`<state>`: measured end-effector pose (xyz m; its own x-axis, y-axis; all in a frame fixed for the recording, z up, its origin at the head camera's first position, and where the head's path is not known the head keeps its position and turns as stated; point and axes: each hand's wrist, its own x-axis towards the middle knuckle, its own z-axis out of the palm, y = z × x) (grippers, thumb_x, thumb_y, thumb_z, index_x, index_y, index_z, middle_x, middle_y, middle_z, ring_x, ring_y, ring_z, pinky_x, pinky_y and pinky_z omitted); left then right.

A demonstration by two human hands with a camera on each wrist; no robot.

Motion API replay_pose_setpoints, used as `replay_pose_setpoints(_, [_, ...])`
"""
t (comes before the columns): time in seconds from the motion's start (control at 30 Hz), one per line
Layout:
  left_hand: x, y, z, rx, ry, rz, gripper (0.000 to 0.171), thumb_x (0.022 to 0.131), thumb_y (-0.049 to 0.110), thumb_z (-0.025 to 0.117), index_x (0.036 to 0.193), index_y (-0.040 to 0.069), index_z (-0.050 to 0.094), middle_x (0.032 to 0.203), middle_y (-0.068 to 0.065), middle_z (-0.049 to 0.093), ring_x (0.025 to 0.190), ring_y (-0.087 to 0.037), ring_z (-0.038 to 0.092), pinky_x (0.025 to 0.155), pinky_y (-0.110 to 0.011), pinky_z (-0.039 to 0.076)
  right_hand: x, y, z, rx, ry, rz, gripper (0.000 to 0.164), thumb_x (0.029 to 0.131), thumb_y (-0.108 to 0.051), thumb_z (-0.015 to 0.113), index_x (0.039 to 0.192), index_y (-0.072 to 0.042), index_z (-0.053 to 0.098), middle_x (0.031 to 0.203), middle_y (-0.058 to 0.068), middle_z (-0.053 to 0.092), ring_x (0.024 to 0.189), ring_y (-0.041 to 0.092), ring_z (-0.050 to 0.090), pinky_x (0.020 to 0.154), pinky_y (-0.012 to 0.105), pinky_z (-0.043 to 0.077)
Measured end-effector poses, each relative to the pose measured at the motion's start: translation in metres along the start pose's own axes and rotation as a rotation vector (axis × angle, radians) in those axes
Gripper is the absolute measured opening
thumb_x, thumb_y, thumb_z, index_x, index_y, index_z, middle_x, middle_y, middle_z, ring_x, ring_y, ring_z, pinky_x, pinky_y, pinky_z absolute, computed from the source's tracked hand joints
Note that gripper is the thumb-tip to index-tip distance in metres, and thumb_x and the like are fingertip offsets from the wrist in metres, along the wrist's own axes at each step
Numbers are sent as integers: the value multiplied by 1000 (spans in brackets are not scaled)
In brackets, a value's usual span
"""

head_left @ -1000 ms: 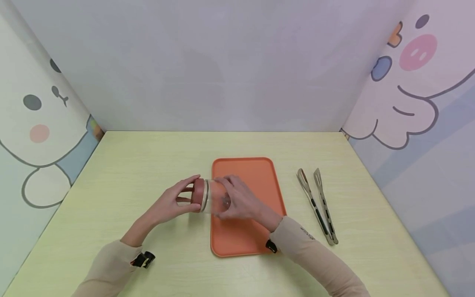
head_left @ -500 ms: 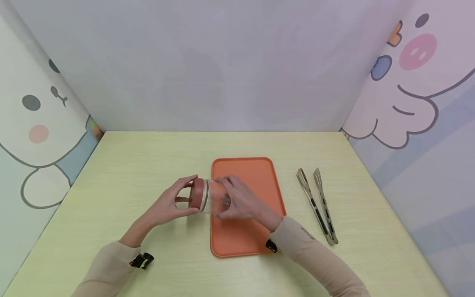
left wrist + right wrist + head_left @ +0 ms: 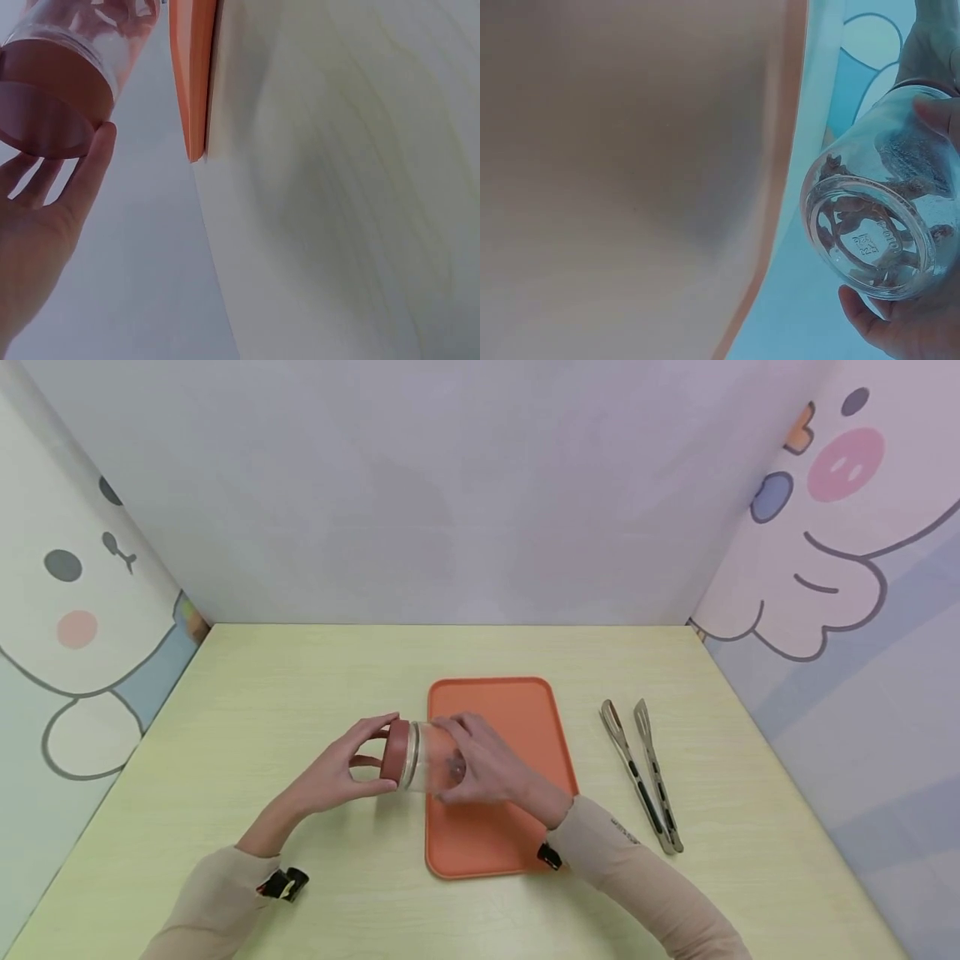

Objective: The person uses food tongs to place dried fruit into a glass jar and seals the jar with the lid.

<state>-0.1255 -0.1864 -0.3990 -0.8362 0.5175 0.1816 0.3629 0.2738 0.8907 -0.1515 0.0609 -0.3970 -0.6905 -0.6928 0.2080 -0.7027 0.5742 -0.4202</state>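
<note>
A clear jar point(image 3: 433, 760) lies on its side in the air over the left edge of the orange tray point(image 3: 510, 697). My right hand point(image 3: 483, 764) grips the body near its base, fingers on the far side and thumb on the near side. Dark brown, irregular pieces point(image 3: 911, 187) show through the glass in the right wrist view. My left hand point(image 3: 337, 772) holds the reddish-brown lid point(image 3: 394, 753) by its rim, fingers spread round it. Seen from the left wrist, the lid's recessed end point(image 3: 45, 124) faces the palm, which stands back from it.
To the right of the tray lies a pair of metal tongs point(image 3: 645, 785) with dark grip sections, on the pale yellow-green table point(image 3: 300, 677). A grey-white wall point(image 3: 450, 527) rises at the back, and cartoon-printed panels point(image 3: 840, 568) flank both sides.
My left hand and the lid have shifted slightly to the left. The right hand, the tray and the tongs stay where they were.
</note>
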Motion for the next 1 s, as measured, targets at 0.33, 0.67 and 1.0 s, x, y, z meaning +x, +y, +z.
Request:
replay_pose_setpoints(0.33, [-2,4,-4,-57,40,-55,72,76,7,69,135,8,29,126,-9,35,112,-30,40,78,-32,47,-1,-2,-1,-14,23,-8,91,61,-51,71,134,-14,31,116,4,39,99,14,37,80,29,38])
replay_pose_setpoints(0.67, [-2,10,0,-104,63,-99,72,75,8,71,135,10,30,128,-11,31,115,-35,38,79,-33,46,-2,-2,-2,-22,27,-7,91,60,-50,72,133,-14,33,115,4,39,100,15,37,80,29,37])
replay_pose_setpoints(1.0, [1,22,5,-43,25,-99,75,74,8,71,135,5,27,126,-15,32,114,-37,39,77,-33,47,-2,-1,-3,-22,14,-2,90,61,-49,71,134,-13,32,116,4,39,100,16,37,80,31,38])
